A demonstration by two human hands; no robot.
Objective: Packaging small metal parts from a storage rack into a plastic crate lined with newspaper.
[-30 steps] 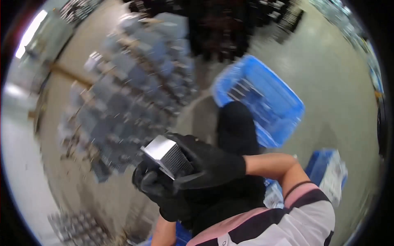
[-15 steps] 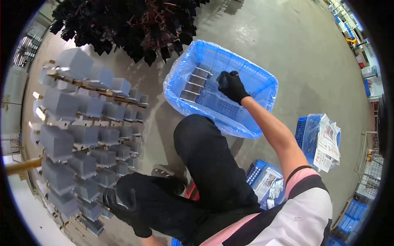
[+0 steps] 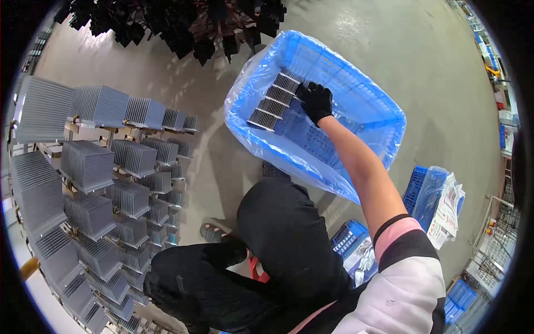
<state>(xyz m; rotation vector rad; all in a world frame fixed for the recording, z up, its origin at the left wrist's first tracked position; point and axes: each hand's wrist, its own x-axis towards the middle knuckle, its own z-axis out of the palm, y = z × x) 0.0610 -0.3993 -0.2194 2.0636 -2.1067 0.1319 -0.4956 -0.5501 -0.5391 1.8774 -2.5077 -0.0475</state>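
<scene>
My right hand [image 3: 315,103], in a black glove, reaches into a blue plastic crate [image 3: 384,111] lined with a clear bag. Its fingers curl at the right end of a finned metal heat sink [image 3: 285,83], in a row of several such heat sinks [image 3: 267,117] along the crate's left side. The glove partly hides that end. My left hand [image 3: 172,298], also gloved in black, is low at the left beside my knee. It blends into the dark trousers, so its fingers and anything in them cannot be made out.
At the left, many grey heat sinks [image 3: 86,164] hang in tiers on a rack. Dark finned parts [image 3: 206,25] hang at the far left. Right of me are a bagged blue crate with printed paper [image 3: 445,214] and a smaller blue basket [image 3: 349,236] with gloves [image 3: 364,261].
My right hand has come to the end of the heat sink row. The view has shifted, so the crate and rack appear larger. My left hand is now harder to see.
</scene>
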